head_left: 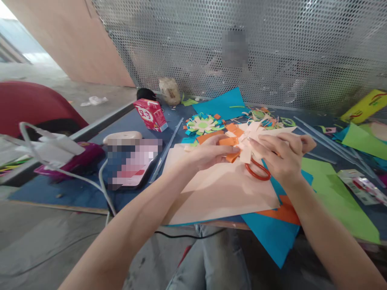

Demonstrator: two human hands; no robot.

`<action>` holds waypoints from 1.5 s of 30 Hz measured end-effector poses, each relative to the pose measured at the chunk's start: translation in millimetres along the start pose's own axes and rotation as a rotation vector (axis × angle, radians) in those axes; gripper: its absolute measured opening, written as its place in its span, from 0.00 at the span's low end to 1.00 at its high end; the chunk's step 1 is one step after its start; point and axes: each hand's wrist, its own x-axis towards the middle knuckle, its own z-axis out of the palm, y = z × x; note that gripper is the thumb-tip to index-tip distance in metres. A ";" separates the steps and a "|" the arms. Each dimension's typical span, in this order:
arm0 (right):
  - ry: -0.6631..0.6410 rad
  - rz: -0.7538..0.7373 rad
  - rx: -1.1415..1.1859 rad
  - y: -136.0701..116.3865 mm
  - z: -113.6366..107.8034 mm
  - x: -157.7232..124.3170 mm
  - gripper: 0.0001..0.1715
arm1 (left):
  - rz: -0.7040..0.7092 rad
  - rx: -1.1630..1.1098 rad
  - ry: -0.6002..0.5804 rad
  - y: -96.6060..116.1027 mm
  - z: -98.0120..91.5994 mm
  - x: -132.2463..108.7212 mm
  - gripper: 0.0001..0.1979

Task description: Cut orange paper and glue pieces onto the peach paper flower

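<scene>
My left hand [208, 155] pinches an orange strip of a paper flower [246, 137] made of peach and orange cut paper. My right hand [279, 155] is closed on the same flower from the right, fingers pressed on its peach petals. Red-handled scissors [258, 171] lie under my right hand on a large peach sheet [217, 193]. A finished paper flower [203, 124] in cream, green and blue lies just beyond my hands.
Blue [223, 104], green [335, 193] and orange [279, 213] paper sheets cover the dark table. A red carton [150, 114], a phone [133, 163], a white charger with cable [57, 151], clear sticks [166, 149] and a perforated metal wall [242, 48] surround them.
</scene>
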 end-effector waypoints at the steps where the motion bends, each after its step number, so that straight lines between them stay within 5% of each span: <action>1: -0.007 -0.007 0.003 -0.1 -0.3 0.0 0.26 | -0.010 -0.004 -0.003 0.3 0.2 -0.5 0.16; 15: -0.023 -0.023 -0.011 -2.1 -2.8 4.0 0.21 | -0.044 -0.048 0.112 -1.3 1.8 1.4 0.13; 21: -0.033 0.250 0.233 -1.0 1.1 6.0 0.10 | -0.053 -0.183 0.098 12.4 1.4 -1.2 0.15; 27: -0.079 0.935 0.838 -3.5 1.6 9.3 0.05 | 0.306 0.082 0.487 3.5 -14.5 11.4 0.15; 32: -0.347 1.129 1.160 -6.5 5.1 10.1 0.08 | 0.827 0.393 0.626 8.1 -18.9 6.1 0.15; 35: -0.461 1.151 1.208 -9.9 6.0 11.9 0.10 | 1.105 0.848 0.515 15.0 -13.2 -6.5 0.22; 39: -0.606 1.128 1.236 -14.6 1.6 18.5 0.11 | 1.092 1.361 0.258 8.7 -6.4 -11.0 0.24; 45: -0.710 1.015 1.212 -15.9 -4.1 20.5 0.12 | 0.975 1.214 0.235 -2.7 -1.7 -5.9 0.25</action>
